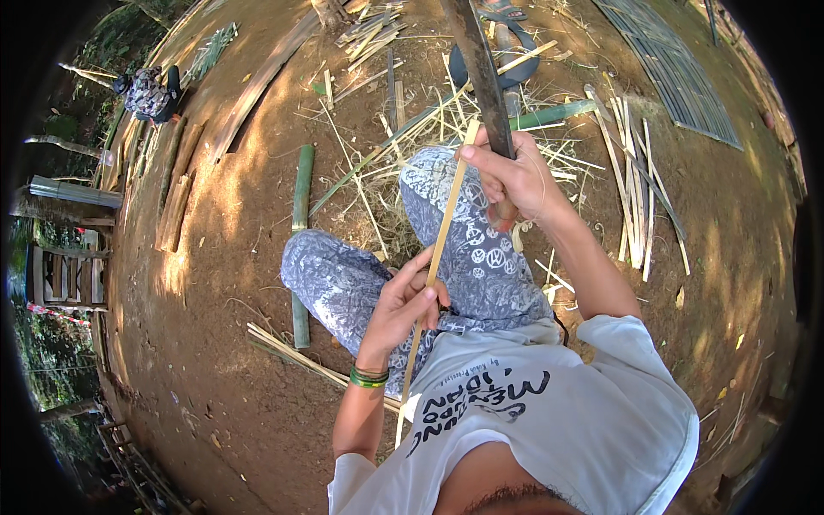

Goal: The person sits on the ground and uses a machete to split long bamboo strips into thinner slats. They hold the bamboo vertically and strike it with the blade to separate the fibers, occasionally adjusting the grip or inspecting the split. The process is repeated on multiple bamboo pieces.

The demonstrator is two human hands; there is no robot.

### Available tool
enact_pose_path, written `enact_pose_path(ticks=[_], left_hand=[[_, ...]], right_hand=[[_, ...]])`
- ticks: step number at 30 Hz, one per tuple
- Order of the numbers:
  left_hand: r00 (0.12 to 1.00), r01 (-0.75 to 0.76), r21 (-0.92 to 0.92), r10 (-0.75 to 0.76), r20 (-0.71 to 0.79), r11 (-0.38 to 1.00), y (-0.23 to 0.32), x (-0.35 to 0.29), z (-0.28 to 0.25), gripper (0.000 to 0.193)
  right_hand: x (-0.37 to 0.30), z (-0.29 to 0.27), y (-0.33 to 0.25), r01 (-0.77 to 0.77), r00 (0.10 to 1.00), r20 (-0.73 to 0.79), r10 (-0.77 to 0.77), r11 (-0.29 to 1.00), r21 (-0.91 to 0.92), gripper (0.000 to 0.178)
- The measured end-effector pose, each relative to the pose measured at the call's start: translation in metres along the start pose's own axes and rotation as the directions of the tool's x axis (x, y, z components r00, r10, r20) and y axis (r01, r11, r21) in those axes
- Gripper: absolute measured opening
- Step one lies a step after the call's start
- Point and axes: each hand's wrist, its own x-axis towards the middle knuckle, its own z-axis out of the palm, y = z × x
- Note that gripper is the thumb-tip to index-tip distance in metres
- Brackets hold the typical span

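Note:
A thin pale bamboo strip [447,225] runs slantwise in front of my body, its lower end by my shirt. My left hand [402,300] is closed round its middle, thumb on one side and fingers on the other. My right hand [517,178] grips a long machete by its handle [501,215]. The dark blade [489,81] points away from me, past the top of the picture. The strip's far end meets the right thumb and fingers beside the base of the blade; whether it touches the edge cannot be made out.
Split bamboo strips [635,184] lie in a bundle at the right, with shavings [386,210] before my knees. Green bamboo poles [304,184] lie left and ahead. A slatted bamboo panel [669,64] lies far right. Another person [150,94] crouches far left.

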Motion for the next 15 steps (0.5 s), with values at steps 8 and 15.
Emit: enact_pose_path(ticks=[8, 15], left_hand=[[0.977, 0.092, -0.308, -0.145, -0.155, 0.947, -0.003, 0.054, 0.009, 0.044], [0.969, 0.186, -0.369, -0.233, -0.085, 0.911, 0.007, 0.074, 0.002, 0.041]], right_hand=[[-0.006, -0.034, 0.039, 0.108, 0.992, 0.051, -0.118, 0.551, -0.828, 0.063], [-0.019, -0.005, 0.061, 0.154, 0.988, 0.15, -0.043, 0.398, -0.904, 0.081]])
